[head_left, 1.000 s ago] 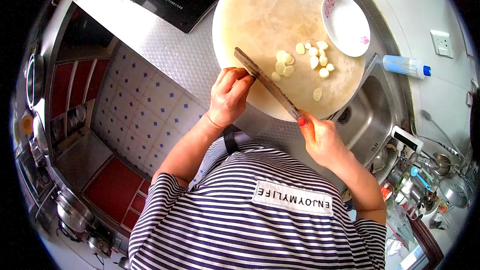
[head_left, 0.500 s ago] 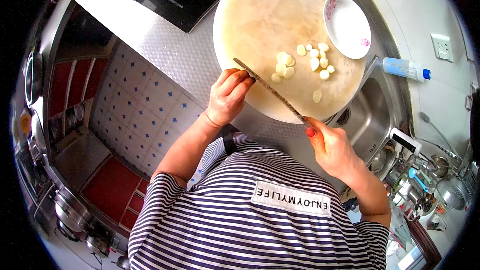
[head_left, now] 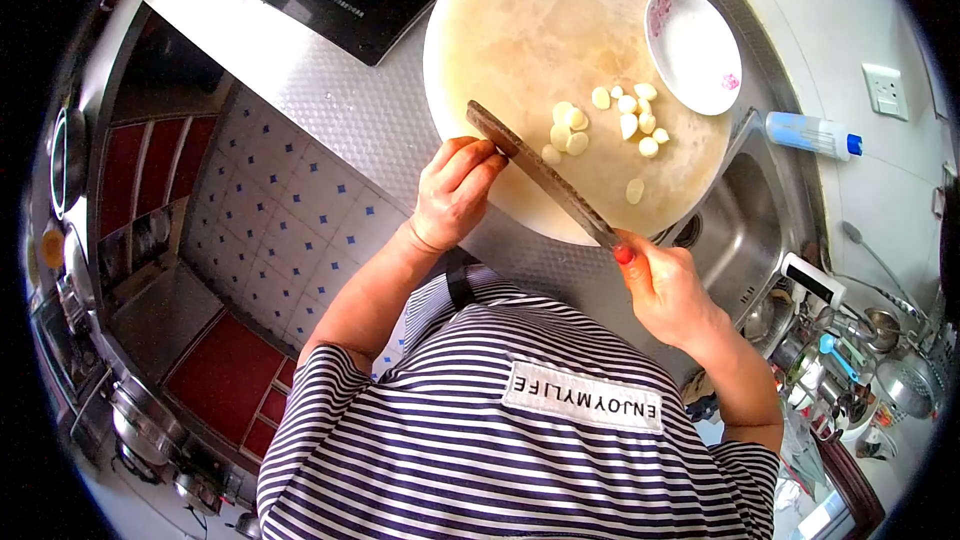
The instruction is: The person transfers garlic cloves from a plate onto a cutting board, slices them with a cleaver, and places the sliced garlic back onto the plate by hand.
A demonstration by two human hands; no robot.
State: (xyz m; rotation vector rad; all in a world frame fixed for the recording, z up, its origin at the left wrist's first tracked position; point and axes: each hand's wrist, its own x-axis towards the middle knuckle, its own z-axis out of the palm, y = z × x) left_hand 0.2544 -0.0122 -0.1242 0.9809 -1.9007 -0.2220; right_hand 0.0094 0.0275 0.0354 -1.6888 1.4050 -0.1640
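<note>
My right hand [head_left: 675,290] is closed round the handle end of a kitchen knife [head_left: 545,178], whose dark blade slants across the near left part of the round cutting board [head_left: 540,10]. The blade leans over, so a strip of its side shows. My left hand [head_left: 458,192] has its fingers curled at the board's near left edge, fingertips against the blade; what they pinch is hidden. Beyond the blade lie pale garlic slices [head_left: 568,130] in a small overlapping group. Several whole peeled garlic cloves [head_left: 630,125] sit right of them, and a single garlic slice [head_left: 635,190] lies nearer the edge.
A white oval dish [head_left: 692,50] with pink flowers rests on the board's right side. Beyond the board's right edge is a steel sink [head_left: 745,230], with a blue-capped bottle [head_left: 810,135] behind it. A black cooktop [head_left: 350,0] lies to the left. Utensils crowd the lower right.
The knife blade has tilted, so more of its side shows, and its tip has risen slightly. My left hand stays nearly in place. The garlic pieces lie as before.
</note>
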